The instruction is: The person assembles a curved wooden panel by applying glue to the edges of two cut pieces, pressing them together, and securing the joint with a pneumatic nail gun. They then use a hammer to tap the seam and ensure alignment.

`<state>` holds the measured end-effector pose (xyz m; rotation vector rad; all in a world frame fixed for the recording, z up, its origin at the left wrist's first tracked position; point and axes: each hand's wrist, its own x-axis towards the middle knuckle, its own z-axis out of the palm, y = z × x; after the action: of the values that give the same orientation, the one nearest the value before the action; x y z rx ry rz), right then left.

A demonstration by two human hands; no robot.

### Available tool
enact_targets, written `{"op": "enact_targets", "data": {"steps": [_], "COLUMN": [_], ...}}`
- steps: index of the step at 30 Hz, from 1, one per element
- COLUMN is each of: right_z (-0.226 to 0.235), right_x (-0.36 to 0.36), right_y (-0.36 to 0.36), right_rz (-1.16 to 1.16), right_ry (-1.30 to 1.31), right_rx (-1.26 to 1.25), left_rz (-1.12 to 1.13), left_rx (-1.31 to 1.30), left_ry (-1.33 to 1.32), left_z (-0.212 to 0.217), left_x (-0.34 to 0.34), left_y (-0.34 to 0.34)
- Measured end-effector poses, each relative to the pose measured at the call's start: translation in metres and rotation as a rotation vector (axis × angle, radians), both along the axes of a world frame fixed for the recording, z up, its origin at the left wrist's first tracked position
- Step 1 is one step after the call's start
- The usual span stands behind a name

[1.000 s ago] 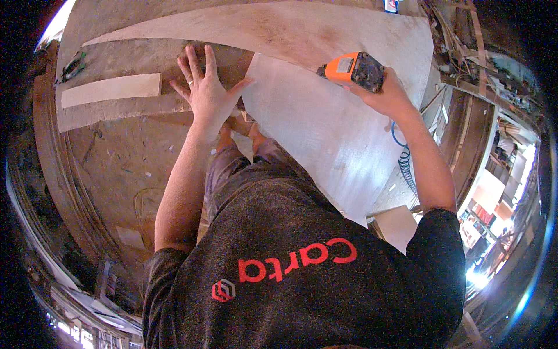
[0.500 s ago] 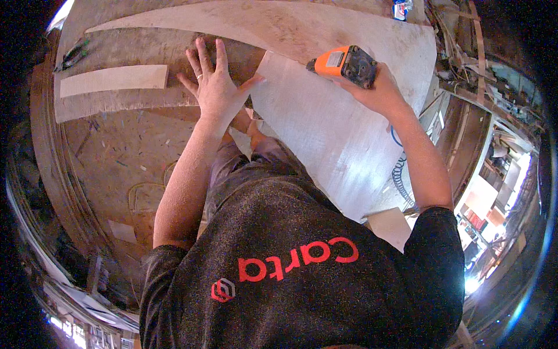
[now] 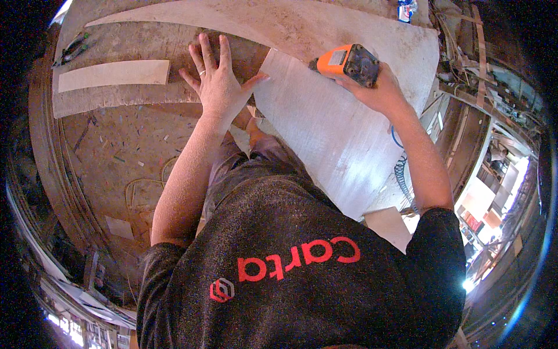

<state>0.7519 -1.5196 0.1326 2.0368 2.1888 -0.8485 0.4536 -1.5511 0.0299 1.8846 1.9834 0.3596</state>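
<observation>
My right hand point(image 3: 388, 92) is closed round the handle of an orange and black pneumatic nail gun point(image 3: 347, 63). The tool's nose points left, near the upper edge of a pale wooden panel point(image 3: 325, 128). Whether the nose touches the wood, I cannot tell. My left hand point(image 3: 220, 84) lies with its fingers spread over a darker brown board point(image 3: 139, 41), its thumb reaching onto the pale panel's left corner. A blue coiled air hose point(image 3: 401, 174) hangs below my right forearm.
A short, slightly curved pale strip point(image 3: 116, 75) rests on the dark board. Beyond lies a large curved, stained sheet point(image 3: 279, 23), with a blue and white packet point(image 3: 406, 10) at its far right. Scraps litter the floor point(image 3: 128, 139). Timber clutter point(image 3: 465, 52) stands on the right.
The whole view has shifted slightly. Both hands keep nearly the same places on and over the boards, and the nail gun stays in my right hand.
</observation>
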Motion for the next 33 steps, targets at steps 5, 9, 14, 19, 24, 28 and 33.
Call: {"op": "enact_targets", "data": {"steps": [5,9,14,19,24,28,33], "right_z": [0.008,0.03,0.065,0.108,0.096,0.088,0.066], "right_x": [-0.007,-0.001,0.049,0.038,0.06,0.054,0.068], "right_y": [0.003,-0.019,-0.114,-0.22,-0.356,-0.417,-0.478], "right_rz": [0.065,-0.095,-0.437,-0.728,-0.995,-1.083,-1.021], "right_ry": [-0.082,-0.058,-0.038,-0.135,-0.137,-0.044,0.046], "right_rx": [0.0,-0.037,-0.064,0.195,0.261,0.226,0.306], "left_rz": [-0.01,-0.015,-0.037,-0.024,-0.055,-0.138,-0.38], "left_rx": [0.019,0.032,-0.021,0.026,0.226,0.397,0.179], "left_ry": [0.025,0.009,-0.001,-0.022,-0.151,-0.235,-0.504], "left_z": [-0.002,-0.003,0.0,-0.005,-0.003,0.005,0.068], "left_x": [-0.002,-0.002,0.001,-0.006,-0.019,-0.027,0.03], "left_y": [0.002,0.002,0.003,-0.001,-0.014,-0.057,-0.139]}}
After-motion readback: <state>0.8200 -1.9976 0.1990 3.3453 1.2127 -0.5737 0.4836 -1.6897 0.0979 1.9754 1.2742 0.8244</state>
